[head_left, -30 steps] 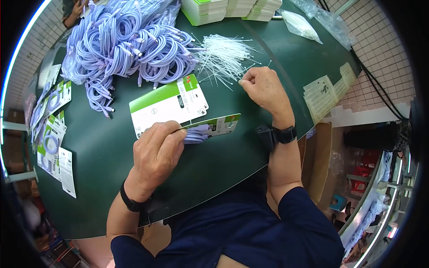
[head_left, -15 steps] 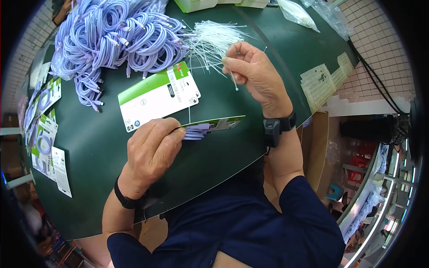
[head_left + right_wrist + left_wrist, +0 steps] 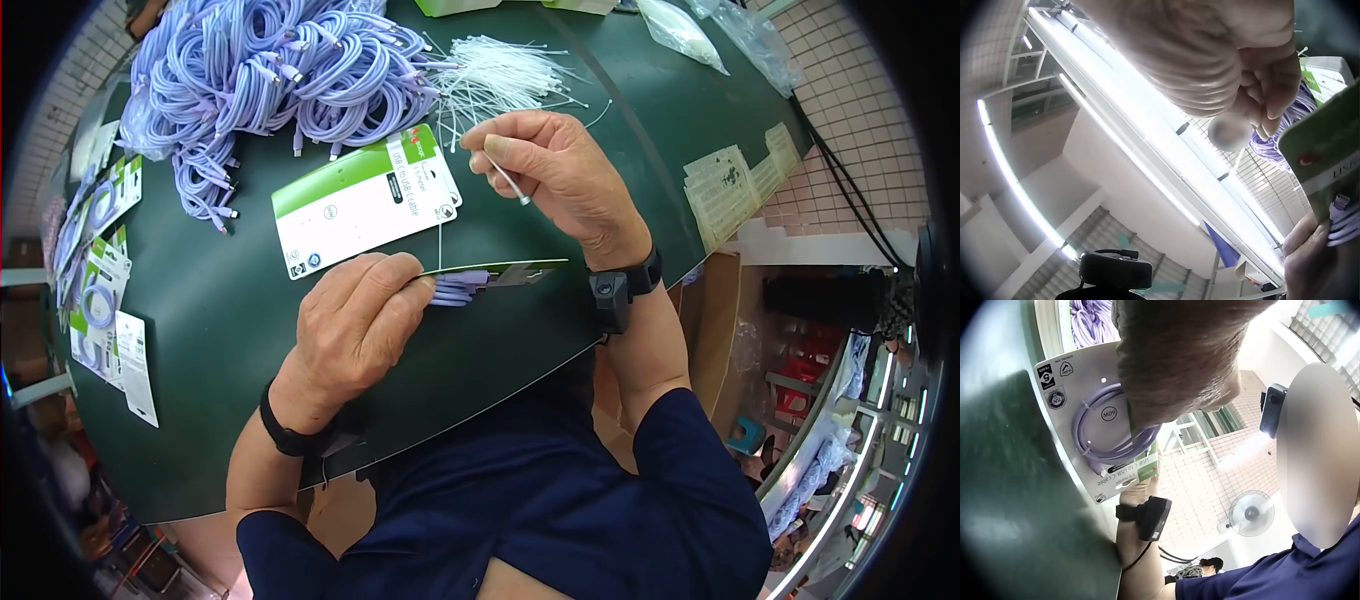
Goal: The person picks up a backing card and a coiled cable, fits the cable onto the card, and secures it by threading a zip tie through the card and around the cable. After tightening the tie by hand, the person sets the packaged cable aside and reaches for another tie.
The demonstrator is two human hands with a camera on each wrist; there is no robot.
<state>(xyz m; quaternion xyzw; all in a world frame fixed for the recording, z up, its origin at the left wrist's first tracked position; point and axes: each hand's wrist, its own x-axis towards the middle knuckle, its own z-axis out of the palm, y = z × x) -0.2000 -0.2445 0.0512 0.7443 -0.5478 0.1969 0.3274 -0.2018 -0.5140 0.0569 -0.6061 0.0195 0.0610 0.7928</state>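
The left hand [image 3: 355, 325] pinches a green-and-white card [image 3: 535, 267] standing on edge above the table, a coiled lilac cable [image 3: 458, 289] on its near face. In the left wrist view the cable [image 3: 1080, 428] loops across the white card [image 3: 1060, 419]. A thin white tie [image 3: 440, 243] sticks up from the card's top edge. Above and to the right, the right hand [image 3: 570, 180] pinches another white tie [image 3: 512, 186] between thumb and fingers, its head end pointing down. Beyond the left hand, another card [image 3: 350, 222] lies flat.
A large heap of lilac cables [image 3: 260, 80] covers the back left, beside a pile of white ties [image 3: 510, 75]. Carded cables [image 3: 100, 300] lie at the left edge. Taped sheets [image 3: 725, 190] and a plastic bag [image 3: 680, 35] are at the right.
The right hand has come from the tie pile toward the body and left, now with a tie in its fingers. The left hand keeps its grip on the upright card.
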